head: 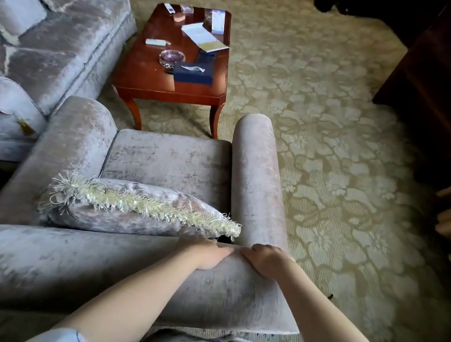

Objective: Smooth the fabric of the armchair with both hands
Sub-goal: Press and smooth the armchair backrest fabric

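I look down over the back of a pale grey velvet armchair (168, 160). Its top backrest edge (91, 265) runs across the lower part of the view. My left hand (206, 254) lies flat on that edge near its right end, fingers pointing right. My right hand (264, 257) rests on the same edge just to the right, fingers curled down over the fabric. The two hands almost touch. A fringed velvet cushion (139, 208) leans against the backrest on the seat, just left of my hands.
A matching grey sofa (50, 33) stands at the left. A dark wooden coffee table (144, 79) with papers, a glass ashtray and a blue tissue box is in front of the armchair. Patterned carpet (335, 156) spreads to the right, with dark wooden furniture (445, 85) at the far right.
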`<state>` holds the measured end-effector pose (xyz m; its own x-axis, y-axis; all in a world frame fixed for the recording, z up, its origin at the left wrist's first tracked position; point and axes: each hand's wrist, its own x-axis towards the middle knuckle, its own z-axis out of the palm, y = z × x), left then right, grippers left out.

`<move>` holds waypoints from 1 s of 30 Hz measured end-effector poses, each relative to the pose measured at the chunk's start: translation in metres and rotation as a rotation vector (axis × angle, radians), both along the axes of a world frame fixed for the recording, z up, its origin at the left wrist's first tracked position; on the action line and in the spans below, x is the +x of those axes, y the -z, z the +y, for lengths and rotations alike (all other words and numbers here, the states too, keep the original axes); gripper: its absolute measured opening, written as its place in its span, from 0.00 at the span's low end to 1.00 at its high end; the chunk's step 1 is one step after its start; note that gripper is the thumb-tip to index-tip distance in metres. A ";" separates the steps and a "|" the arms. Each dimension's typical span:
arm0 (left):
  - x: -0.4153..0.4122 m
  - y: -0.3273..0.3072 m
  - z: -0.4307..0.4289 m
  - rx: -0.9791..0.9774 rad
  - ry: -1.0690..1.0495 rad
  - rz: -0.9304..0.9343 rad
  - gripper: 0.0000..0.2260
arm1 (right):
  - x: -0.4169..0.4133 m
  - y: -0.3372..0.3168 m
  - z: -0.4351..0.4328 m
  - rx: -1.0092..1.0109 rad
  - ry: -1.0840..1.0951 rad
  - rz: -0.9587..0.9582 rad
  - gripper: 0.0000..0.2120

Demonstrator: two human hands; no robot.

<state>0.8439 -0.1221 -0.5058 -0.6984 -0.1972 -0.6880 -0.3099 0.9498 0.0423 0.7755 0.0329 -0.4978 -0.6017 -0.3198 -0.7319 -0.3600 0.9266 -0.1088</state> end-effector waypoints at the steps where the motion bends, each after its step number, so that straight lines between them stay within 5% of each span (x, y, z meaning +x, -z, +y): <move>1: 0.002 -0.001 -0.002 0.021 -0.003 -0.005 0.38 | 0.000 0.001 -0.001 -0.001 0.005 -0.002 0.32; 10: 0.008 -0.004 -0.016 0.181 -0.071 -0.067 0.36 | -0.012 0.023 -0.026 0.062 0.140 -0.096 0.33; 16: -0.012 0.018 -0.018 0.190 -0.069 -0.197 0.38 | -0.021 0.049 -0.046 0.008 -0.014 -0.227 0.27; 21: -0.045 0.023 -0.012 0.160 -0.147 -0.093 0.41 | -0.061 0.041 -0.045 -0.049 -0.043 -0.297 0.21; 30: -0.034 0.020 0.019 0.163 -0.212 0.017 0.32 | -0.057 0.047 -0.007 -0.017 -0.219 -0.241 0.25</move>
